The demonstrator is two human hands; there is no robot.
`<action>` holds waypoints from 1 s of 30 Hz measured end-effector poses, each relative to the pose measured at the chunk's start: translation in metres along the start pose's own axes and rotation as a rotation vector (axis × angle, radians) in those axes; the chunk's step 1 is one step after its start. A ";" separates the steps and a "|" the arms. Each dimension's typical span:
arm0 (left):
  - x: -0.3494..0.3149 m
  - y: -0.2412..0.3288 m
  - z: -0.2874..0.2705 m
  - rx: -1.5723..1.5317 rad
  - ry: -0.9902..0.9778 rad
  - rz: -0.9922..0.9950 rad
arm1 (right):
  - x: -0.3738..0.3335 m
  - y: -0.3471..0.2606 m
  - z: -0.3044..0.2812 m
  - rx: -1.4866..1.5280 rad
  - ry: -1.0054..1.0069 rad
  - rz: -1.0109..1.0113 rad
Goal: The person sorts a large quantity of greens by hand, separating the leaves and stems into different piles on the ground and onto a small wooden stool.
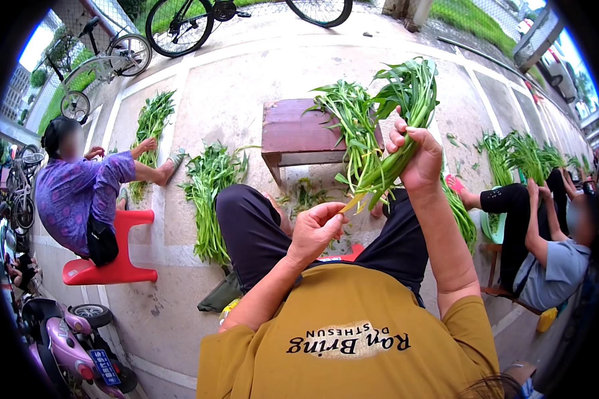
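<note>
My right hand (420, 158) is closed round a bunch of leafy greens (409, 93), which look like water spinach. The leaves point up and away, and the stem ends hang down toward my lap. Low at those ends, my left hand (316, 231) pinches a yellowed leaf (354, 202) between thumb and fingers. Behind the bunch, more greens (350, 113) lie over the right part of a low reddish-brown wooden stool (291, 128). Part of this heap is hidden by the bunch I hold.
A long pile of greens (209, 199) lies left of my knees, with scraps (306, 194) under the stool. A person (86, 186) sits on a red plastic stool (106, 266) at left; another person (556, 246) handles greens at right. Bicycles (180, 26) stand beyond, a purple scooter (70, 346) lower left.
</note>
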State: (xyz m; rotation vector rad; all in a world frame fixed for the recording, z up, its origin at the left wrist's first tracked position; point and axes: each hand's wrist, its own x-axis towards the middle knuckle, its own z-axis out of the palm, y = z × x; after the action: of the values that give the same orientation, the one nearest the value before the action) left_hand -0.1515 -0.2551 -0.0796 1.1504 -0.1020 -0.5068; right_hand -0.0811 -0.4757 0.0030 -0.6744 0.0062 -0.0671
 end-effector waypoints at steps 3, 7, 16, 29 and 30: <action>0.001 -0.004 0.001 0.097 0.051 0.036 | 0.000 0.001 0.000 -0.006 0.014 -0.001; 0.002 -0.011 -0.006 0.312 0.182 0.189 | 0.000 -0.002 0.002 0.025 0.037 0.008; 0.009 0.015 -0.011 -0.139 0.454 0.262 | 0.004 -0.015 0.000 0.159 0.066 0.002; 0.008 -0.027 -0.029 0.580 0.147 0.172 | 0.008 -0.018 -0.003 0.237 0.033 0.008; 0.009 -0.028 -0.033 0.849 0.091 0.249 | 0.008 -0.016 -0.002 0.240 0.037 0.019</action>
State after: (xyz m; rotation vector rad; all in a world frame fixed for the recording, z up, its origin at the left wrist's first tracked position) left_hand -0.1420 -0.2402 -0.1199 1.9543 -0.4031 -0.1745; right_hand -0.0739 -0.4900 0.0122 -0.4332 0.0392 -0.0610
